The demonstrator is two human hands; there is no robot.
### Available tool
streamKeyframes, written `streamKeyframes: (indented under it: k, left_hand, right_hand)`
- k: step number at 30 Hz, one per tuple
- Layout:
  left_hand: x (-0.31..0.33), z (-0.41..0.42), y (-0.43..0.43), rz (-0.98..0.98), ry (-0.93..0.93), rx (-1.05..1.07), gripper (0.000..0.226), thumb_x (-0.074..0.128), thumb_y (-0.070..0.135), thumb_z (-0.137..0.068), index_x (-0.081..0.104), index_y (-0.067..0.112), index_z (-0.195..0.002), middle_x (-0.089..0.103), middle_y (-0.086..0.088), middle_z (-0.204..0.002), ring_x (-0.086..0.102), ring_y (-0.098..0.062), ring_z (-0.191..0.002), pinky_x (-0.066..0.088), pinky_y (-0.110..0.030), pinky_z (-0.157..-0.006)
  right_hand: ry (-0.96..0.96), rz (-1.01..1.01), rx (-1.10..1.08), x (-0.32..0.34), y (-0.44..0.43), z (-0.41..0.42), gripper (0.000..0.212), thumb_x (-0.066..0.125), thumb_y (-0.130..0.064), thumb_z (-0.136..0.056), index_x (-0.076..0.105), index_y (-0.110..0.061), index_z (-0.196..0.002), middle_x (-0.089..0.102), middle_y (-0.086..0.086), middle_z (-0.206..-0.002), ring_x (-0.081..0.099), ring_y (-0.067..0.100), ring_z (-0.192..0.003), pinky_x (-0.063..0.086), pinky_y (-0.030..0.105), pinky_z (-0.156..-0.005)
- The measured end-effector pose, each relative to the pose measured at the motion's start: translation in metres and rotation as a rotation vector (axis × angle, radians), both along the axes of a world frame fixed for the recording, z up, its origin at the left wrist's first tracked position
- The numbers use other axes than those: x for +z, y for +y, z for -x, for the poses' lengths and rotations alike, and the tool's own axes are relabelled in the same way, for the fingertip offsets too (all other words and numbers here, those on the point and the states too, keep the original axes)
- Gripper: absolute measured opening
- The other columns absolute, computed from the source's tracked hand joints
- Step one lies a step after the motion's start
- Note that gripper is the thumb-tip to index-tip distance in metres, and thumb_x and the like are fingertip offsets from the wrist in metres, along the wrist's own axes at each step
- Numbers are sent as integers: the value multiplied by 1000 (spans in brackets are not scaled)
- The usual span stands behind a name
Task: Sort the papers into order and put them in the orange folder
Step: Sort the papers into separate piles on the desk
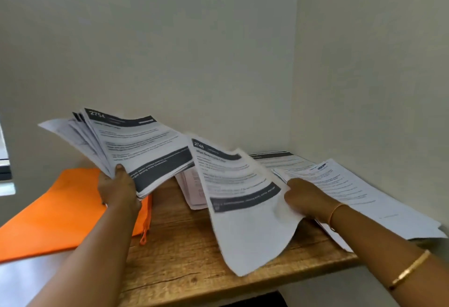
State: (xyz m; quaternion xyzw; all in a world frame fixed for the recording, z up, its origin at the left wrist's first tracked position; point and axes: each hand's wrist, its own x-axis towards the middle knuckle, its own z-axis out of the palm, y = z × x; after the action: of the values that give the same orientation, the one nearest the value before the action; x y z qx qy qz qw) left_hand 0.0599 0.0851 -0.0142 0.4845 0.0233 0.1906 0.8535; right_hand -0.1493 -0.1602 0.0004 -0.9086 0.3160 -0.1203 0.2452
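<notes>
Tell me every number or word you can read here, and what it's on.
"2754": header of the top sheet of the stack held by the left hand.
"2748": header of the loose sheet gripped by the right hand.
All smaller print, and the papers lying at right: too blurred to read.

- We face a plain pale back wall [170,39] in soft, even light.
- On the right we see a side wall [376,64] of the same colour, and the two meet in a corner.
- Below us is a wooden table [184,265] with clear grain, set into that corner.
- At the left edge we catch a bright strip, perhaps a window [4,151].
</notes>
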Motion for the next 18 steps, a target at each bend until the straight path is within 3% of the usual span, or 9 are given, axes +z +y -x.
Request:
streamKeyframes:
  k: [3,6,9,12,15,18]
  left_hand:
    - [-3,-6,2,-2,35,21,34,50,24,-98,51,13,-130,59,-6,-123,57,-23,-107,48,-35,-95]
    - [-4,-6,2,-5,52,25,33,51,25,-97,53,13,-128,59,-6,-122,58,-25,-107,49,-39,-95]
    - [-4,-5,1,-15,50,21,33,50,25,-97,52,14,-128,59,-7,-123,58,-27,-109,48,-42,-96]
    - [-4,-5,0,-20,46,6,33,51,26,-96,54,18,-128,60,-6,-122,59,-27,-107,49,-43,-95]
    - [-5,-5,-1,-37,33,-17,33,52,26,-96,53,17,-128,60,-4,-117,58,-25,-103,49,-43,-94]
    - [-6,-5,-1,-62,23,-38,32,52,27,-96,54,17,-127,60,-2,-115,59,-27,-105,49,-46,-95]
  right_hand:
    - [151,156,25,-13,8,3,27,40,-14,-94,49,-8,-119,56,11,-122,55,25,-106,44,28,-85]
    - [219,300,29,-18,16,5,24,39,-19,-96,49,-14,-118,59,5,-117,58,22,-104,46,29,-84]
    - [217,462,-3,-19,27,5,25,42,-21,-95,49,-15,-118,60,2,-114,59,20,-102,42,27,-77]
    - [161,618,-6,-20,39,-1,33,46,-23,-92,46,-14,-125,52,5,-123,51,22,-111,41,32,-89]
    - [67,700,124,-22,50,-9,38,41,-29,-95,41,-15,-129,44,7,-132,44,26,-120,36,37,-98]
    - [144,682,237,-26,59,-16,42,36,-35,-97,37,-15,-134,38,8,-138,39,29,-126,33,40,-103]
